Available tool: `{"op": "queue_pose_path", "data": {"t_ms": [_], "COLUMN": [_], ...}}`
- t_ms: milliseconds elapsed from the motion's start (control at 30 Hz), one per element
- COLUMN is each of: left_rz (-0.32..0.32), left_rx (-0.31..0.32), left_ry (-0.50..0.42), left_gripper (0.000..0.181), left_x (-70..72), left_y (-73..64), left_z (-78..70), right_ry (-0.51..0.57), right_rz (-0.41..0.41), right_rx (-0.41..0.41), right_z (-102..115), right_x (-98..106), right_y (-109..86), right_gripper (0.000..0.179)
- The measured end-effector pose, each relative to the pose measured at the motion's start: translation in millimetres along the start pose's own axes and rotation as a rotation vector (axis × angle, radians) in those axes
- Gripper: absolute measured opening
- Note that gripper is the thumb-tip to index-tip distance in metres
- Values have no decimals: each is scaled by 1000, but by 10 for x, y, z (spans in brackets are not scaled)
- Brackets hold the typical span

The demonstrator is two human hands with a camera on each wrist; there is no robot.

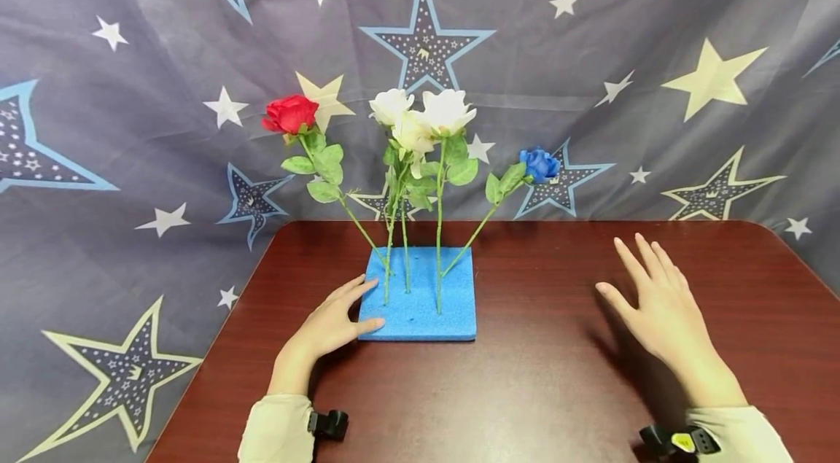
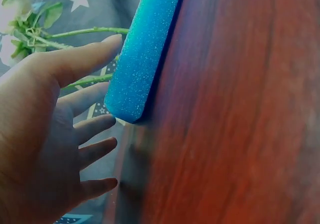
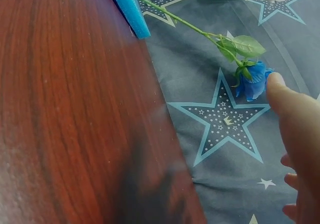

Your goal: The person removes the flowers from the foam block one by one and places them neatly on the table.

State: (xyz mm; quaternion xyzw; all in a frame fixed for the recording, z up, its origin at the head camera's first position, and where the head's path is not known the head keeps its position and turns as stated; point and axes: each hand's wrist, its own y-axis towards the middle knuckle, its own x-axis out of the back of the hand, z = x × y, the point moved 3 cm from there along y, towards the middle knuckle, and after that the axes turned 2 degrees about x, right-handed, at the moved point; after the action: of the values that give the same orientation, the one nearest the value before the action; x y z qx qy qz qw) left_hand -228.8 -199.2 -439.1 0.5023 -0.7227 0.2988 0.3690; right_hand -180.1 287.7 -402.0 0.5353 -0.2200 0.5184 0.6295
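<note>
A blue foam block [image 1: 426, 332] lies on the table with several artificial roses stuck upright or slanting in it. At its left leans a red rose [image 1: 291, 114]; white roses [image 1: 448, 111] stand in the middle, and a blue rose [image 1: 540, 165] slants out to the right. My left hand [image 1: 336, 321] rests at the block's left edge, thumb and forefinger over its top, fingers spread and nearly straight. In the left wrist view the foam's side [image 2: 137, 69] shows beside the thumb. My right hand [image 1: 666, 310] hovers over the table's right side, fingers extended, holding nothing.
The dark red-brown wooden table [image 1: 525, 390] has rounded far corners. Behind it hangs a grey cloth [image 1: 512, 47] printed with stars, close to the flower heads. Each wrist wears a black strap, the right one [image 1: 679, 441] with a yellow mark.
</note>
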Motion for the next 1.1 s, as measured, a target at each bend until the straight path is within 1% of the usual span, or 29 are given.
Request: {"op": "queue_pose_path", "data": {"t_ms": [300,400,567,800,1100], "left_rz": [21,24,19,10,5], "left_rx": [2,4,7,-4,-11], "left_ry": [-16,-12,-12,-14,-19], "left_gripper": [84,86,86,87,83], "left_x": [-36,-46,-51,-33,-30], "left_y": [-20,-25,-15,7,-15], "left_z": [20,17,-6,-6,22], "right_ry": [55,83,133,201,258], "right_rz": [-42,-42,-36,-37,-25], "right_rx": [39,47,28,73,93], "right_z": [75,120,171,259,419], "right_x": [14,19,27,6,-71], "right_y": [8,3,8,31,16], "right_gripper": [74,74,74,73,74]}}
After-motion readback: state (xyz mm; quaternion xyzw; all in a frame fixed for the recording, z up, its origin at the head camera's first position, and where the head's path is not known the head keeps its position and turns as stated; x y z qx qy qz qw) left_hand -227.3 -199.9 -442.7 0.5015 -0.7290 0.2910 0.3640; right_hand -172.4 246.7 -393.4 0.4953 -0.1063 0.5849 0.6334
